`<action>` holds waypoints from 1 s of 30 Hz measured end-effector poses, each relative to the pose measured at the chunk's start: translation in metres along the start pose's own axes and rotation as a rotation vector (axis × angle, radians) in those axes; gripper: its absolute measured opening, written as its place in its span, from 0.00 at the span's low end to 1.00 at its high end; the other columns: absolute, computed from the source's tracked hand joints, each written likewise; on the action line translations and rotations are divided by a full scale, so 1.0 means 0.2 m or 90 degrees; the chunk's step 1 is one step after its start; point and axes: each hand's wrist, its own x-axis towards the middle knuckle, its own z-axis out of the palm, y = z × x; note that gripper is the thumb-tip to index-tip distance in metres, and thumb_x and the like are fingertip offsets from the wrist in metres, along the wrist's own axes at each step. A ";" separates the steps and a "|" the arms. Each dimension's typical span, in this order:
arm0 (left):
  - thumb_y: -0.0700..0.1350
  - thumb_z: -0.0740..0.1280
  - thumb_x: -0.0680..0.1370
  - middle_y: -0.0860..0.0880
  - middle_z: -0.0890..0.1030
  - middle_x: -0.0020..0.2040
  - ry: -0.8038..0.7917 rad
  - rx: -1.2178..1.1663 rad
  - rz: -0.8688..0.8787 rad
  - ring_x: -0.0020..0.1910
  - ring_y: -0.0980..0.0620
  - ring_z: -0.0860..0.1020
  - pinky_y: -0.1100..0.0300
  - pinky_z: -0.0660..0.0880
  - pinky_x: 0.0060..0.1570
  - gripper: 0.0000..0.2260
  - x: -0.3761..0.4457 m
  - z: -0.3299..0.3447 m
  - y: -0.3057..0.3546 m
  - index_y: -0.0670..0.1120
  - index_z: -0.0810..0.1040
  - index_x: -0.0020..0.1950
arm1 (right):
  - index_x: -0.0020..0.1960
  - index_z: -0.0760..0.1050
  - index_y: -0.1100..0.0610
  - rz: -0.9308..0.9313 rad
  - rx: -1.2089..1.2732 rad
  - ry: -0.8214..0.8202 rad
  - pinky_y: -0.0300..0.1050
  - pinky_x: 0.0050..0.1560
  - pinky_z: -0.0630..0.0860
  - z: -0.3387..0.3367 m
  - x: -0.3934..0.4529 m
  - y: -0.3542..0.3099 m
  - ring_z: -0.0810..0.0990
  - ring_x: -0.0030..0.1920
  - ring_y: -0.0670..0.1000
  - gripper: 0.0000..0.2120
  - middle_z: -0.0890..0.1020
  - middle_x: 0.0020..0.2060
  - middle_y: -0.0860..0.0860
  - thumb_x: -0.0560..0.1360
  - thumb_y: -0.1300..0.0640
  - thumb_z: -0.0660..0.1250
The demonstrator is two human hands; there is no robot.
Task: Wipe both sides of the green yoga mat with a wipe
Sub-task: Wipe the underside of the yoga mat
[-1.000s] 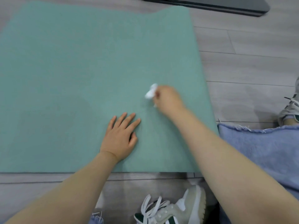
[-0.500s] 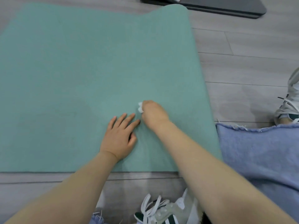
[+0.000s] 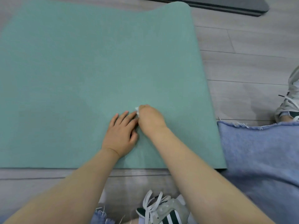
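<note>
The green foam yoga mat (image 3: pixel 97 70) lay flat on the grey wood-plank floor (image 3: pixel 242 62), filling the left and centre of the frame, its near edge running across the lower middle and its far right corner curling slightly at the top. A small crumpled white wipe (image 3: pixel 137 109) sat on the mat just right of centre, only a scrap of it showing beyond the knuckles of the right hand (image 3: pixel 151 119), whose fingers were curled down around it and pressed it to the mat. The left hand (image 3: pixel 120 135) rested palm down on the mat just beside it, fingers straight and spread a little, holding nothing, its fingertips almost touching the right hand. In the lower right of the frame lay frayed light-blue denim (image 3: pixel 258 151). A grey sneaker with white laces and dark stripes (image 3: pixel 163 210) showed at the bottom centre, another pale sneaker (image 3: pixel 289 104) at the right edge, and a dark grey mat (image 3: pixel 226 4) at the upper right.
</note>
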 end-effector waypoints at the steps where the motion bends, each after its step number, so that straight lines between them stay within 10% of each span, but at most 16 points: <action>1: 0.49 0.55 0.73 0.49 0.75 0.70 0.004 -0.001 0.001 0.71 0.44 0.70 0.47 0.56 0.73 0.24 0.00 0.00 0.00 0.48 0.77 0.66 | 0.61 0.75 0.61 -0.016 -0.003 0.008 0.48 0.57 0.72 0.00 -0.03 -0.01 0.78 0.58 0.58 0.14 0.79 0.58 0.60 0.81 0.55 0.57; 8: 0.49 0.55 0.74 0.48 0.76 0.70 0.013 -0.020 -0.002 0.71 0.44 0.71 0.47 0.58 0.72 0.24 0.00 0.00 0.00 0.49 0.78 0.66 | 0.54 0.75 0.67 0.367 -0.092 0.168 0.51 0.51 0.71 -0.49 -0.26 0.75 0.77 0.55 0.64 0.12 0.79 0.54 0.66 0.78 0.59 0.60; 15: 0.49 0.55 0.74 0.48 0.75 0.70 0.008 -0.018 -0.002 0.71 0.44 0.70 0.46 0.58 0.73 0.24 0.00 0.00 0.00 0.48 0.77 0.67 | 0.61 0.75 0.61 0.027 0.019 0.003 0.49 0.58 0.73 -0.01 -0.24 0.06 0.78 0.58 0.58 0.14 0.79 0.58 0.60 0.80 0.57 0.58; 22: 0.49 0.54 0.74 0.49 0.75 0.71 0.001 -0.021 -0.005 0.72 0.44 0.70 0.46 0.58 0.73 0.24 0.00 0.00 0.00 0.48 0.77 0.67 | 0.49 0.76 0.67 0.397 -0.067 0.211 0.51 0.48 0.72 -0.41 -0.43 0.72 0.78 0.50 0.64 0.10 0.80 0.49 0.65 0.77 0.61 0.60; 30: 0.49 0.54 0.74 0.48 0.74 0.71 -0.010 -0.028 -0.008 0.72 0.44 0.69 0.47 0.56 0.73 0.24 -0.01 -0.01 0.00 0.49 0.77 0.67 | 0.60 0.74 0.60 0.040 0.010 0.033 0.47 0.54 0.73 0.05 -0.34 -0.01 0.79 0.56 0.57 0.12 0.79 0.56 0.58 0.79 0.60 0.57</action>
